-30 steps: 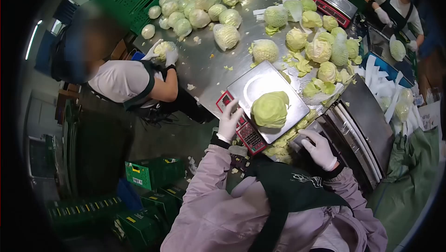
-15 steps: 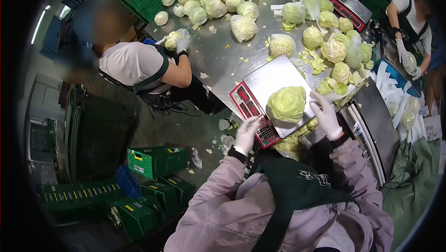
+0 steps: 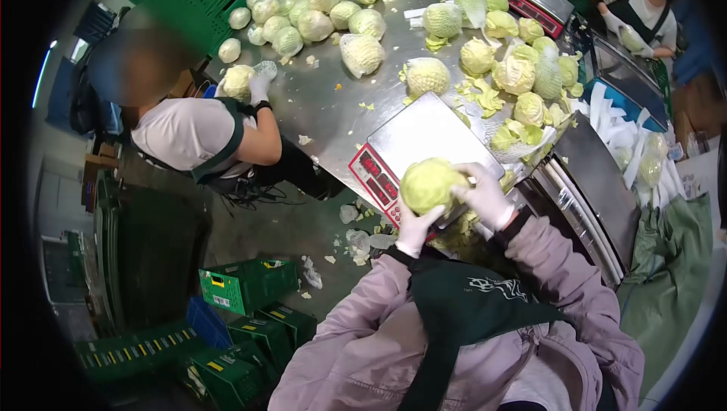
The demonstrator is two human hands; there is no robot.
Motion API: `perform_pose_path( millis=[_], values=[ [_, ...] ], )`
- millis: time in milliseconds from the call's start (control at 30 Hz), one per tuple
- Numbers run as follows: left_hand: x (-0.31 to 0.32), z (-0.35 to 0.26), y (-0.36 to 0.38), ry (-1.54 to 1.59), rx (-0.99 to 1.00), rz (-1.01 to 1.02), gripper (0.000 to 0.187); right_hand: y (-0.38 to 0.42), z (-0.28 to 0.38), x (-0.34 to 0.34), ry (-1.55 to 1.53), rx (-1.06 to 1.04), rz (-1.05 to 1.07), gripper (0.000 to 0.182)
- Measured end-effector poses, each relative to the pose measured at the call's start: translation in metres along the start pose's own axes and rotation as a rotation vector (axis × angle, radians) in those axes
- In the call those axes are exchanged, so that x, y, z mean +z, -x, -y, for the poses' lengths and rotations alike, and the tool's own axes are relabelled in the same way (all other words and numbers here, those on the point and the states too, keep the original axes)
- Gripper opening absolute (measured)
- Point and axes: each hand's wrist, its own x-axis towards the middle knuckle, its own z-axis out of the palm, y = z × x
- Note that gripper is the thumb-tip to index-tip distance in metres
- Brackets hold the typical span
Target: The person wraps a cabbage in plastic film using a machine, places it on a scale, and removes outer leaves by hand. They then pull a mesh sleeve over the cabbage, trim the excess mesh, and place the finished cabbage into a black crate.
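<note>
A pale green cabbage (image 3: pixel 429 185) is held between my two gloved hands, over the near edge of the scale. My left hand (image 3: pixel 416 231) closes on its lower side, and my right hand (image 3: pixel 486 195) grips its right side with bent fingers. Under and behind it, the scale's metal plate (image 3: pixel 424 132) lies bare. The red display panel (image 3: pixel 376 178) runs along the plate's left edge; its keypad is mostly hidden by my left hand and the cabbage. Loose leaves (image 3: pixel 462 237) show below the scale.
Netted cabbages (image 3: pixel 428 76) and trimmed ones (image 3: pixel 515 74) lie across the metal table (image 3: pixel 333 116). A co-worker (image 3: pixel 189 123) at the left handles a cabbage; another person (image 3: pixel 636 10) stands at the upper right. A second scale (image 3: pixel 538 2) is at the back. Green crates (image 3: pixel 246 286) stand on the floor.
Both hands have closed on the cabbage and lifted it off the plate toward me. The whole view has shifted, so the table's contents appear further left. The left co-worker's cabbage shows more fully.
</note>
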Motion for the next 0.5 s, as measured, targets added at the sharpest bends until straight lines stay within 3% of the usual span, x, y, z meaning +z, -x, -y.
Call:
perform_pose_path(
  millis=[200, 267, 367, 433, 500],
  values=[
    [-0.033, -0.001, 0.022, 0.22, -0.088, 0.098, 0.086, 0.045, 0.057, 0.003, 0.218, -0.165, -0.08, 0.023],
    [-0.042, -0.006, 0.027, 0.332, -0.217, 0.271, 0.093, 0.052, 0.07, -0.009, 0.25, -0.201, -0.085, 0.02],
    [-0.044, -0.013, 0.025, 0.403, -0.338, 0.383, 0.099, 0.061, 0.076, -0.029, 0.168, -0.082, 0.041, 0.018],
    [-0.038, -0.029, 0.024, 0.383, -0.342, 0.432, 0.1, 0.066, 0.071, -0.041, -0.207, 0.257, 0.249, 0.02],
    [-0.025, -0.054, 0.023, 0.346, -0.44, 0.593, 0.102, 0.07, 0.089, -0.056, -0.469, 0.317, 0.179, 0.025]
  ],
)
